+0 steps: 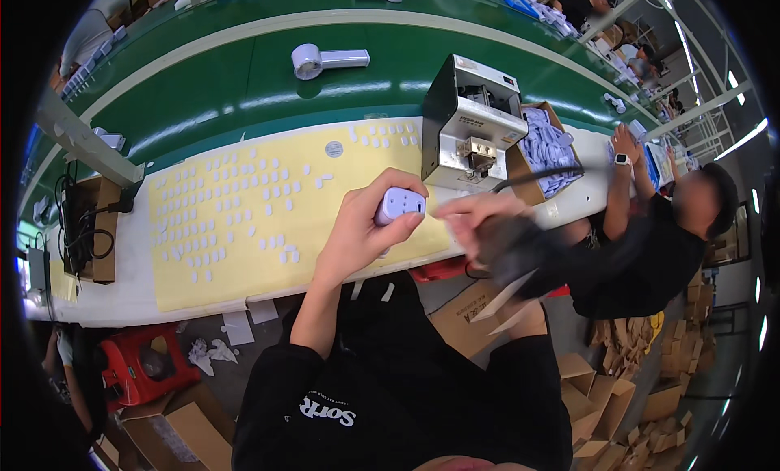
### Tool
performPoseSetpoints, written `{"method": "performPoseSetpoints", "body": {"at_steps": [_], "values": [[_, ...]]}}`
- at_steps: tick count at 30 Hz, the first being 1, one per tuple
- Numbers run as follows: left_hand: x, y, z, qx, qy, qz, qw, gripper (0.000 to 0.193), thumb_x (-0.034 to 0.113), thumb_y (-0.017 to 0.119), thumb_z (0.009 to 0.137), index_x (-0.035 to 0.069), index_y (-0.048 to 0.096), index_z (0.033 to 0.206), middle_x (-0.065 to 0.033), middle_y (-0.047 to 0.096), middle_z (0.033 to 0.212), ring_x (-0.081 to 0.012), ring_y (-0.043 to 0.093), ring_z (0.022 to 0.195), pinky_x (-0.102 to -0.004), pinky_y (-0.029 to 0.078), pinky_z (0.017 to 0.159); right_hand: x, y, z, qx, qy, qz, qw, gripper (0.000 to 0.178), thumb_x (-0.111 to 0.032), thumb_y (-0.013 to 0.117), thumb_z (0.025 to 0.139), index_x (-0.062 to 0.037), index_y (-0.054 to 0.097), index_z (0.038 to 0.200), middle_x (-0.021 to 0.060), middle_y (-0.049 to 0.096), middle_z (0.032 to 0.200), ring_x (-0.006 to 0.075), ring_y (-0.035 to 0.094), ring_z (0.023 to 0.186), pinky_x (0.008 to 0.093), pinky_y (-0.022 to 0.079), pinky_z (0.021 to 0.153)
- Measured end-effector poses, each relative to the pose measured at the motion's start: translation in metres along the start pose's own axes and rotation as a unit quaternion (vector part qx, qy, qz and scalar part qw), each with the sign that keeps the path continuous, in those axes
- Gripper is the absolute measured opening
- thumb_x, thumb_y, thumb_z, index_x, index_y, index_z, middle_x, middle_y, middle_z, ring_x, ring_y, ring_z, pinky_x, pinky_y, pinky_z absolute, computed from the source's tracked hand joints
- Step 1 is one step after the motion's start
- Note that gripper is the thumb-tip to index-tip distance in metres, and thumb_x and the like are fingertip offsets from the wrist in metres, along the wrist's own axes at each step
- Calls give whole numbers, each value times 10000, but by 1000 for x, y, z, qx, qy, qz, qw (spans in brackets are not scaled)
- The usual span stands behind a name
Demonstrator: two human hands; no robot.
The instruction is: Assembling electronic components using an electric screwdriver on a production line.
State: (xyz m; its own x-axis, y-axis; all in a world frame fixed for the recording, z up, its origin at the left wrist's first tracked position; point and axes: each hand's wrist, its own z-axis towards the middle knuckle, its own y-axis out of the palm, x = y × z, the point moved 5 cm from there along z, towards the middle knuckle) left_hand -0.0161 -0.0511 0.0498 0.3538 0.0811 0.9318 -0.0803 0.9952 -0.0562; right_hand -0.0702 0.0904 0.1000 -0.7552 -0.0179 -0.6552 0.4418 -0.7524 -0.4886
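A bare left hand (pixel 370 221) grips a pale lavender plastic device (pixel 403 206) with a rounded end. The blurred right hand (pixel 479 218) is just beside it, near a dark shape too blurred to identify. Small white oval pieces (pixel 191 215) lie in rows on a yellow sheet (pixel 244 288). Behind the hands stands a black-and-silver metal machine (pixel 475 126), beside an open cardboard box (pixel 530 193) of pale lavender plastic parts (pixel 546 146).

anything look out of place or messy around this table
Yes: crumpled white scraps lie on the floor below the table, near loose white sheets. They look odd there, like dropped litter.
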Motion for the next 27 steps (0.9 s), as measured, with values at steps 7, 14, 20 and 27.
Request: {"method": "performPoseSetpoints", "body": {"at_steps": [7,14,20,27], "values": [[-31,7,3,132,80,-107,982,454,417,601,843,30,450,1024,-111,556,753,-137,522,631,-245,419,560,16,-76,45,197,41,472,858,417,-470,548,844,-93,374,817,-21,344,540,73,296,376,237,279,349],[-38,12,0,162,152,-124,967,385,318,673,801,22,500,976,-98,602,812,-132,552,669,-236,437,582,62,-71,53,256,20,250,934,524,-605,473,817,-89,384,817,-11,340,525,87,299,365,220,263,367],[-38,10,0,163,143,-128,968,379,318,670,805,23,499,969,-101,603,828,-140,554,673,-237,437,582,78,-58,61,224,60,199,952,501,-576,459,837,-82,379,817,-2,344,519,90,310,362,222,273,368],[-42,11,3,155,135,-131,970,433,363,687,778,24,500,972,-102,606,827,-132,553,676,-235,437,582,71,-62,47,213,69,257,940,509,-589,457,828,-89,362,805,-7,362,516,83,318,349,227,281,346]]}}
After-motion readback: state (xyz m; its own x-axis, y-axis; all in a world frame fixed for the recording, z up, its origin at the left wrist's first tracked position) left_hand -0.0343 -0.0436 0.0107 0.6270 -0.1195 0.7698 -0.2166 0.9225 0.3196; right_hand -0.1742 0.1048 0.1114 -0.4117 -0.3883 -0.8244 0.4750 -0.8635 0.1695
